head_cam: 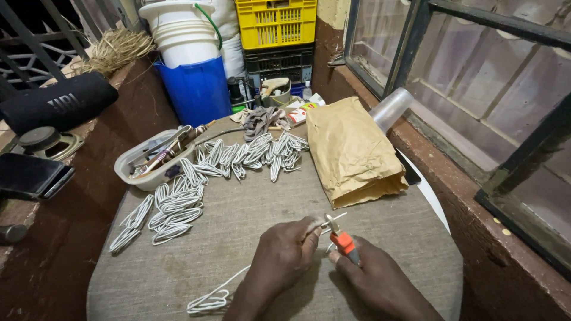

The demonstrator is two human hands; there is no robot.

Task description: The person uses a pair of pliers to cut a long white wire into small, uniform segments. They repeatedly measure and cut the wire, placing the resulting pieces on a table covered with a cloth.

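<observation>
My left hand (284,255) pinches the end of a white wire (217,297) that trails back in loops toward the table's near edge. My right hand (380,279) grips small pliers with orange handles (344,241), their metal jaws closed on the wire tip just right of my left fingers. Both hands rest on a round table covered with grey cloth (250,208). Several folded bundles of white wire (178,205) lie in a curved row from the left side to the far middle of the table.
A brown paper bag (354,151) lies at the right. A white tray of tools (151,160) sits at the far left. Blue and white buckets (190,59) and yellow and black crates (276,35) stand behind. A black speaker (56,107) and phone (30,175) rest on the left ledge.
</observation>
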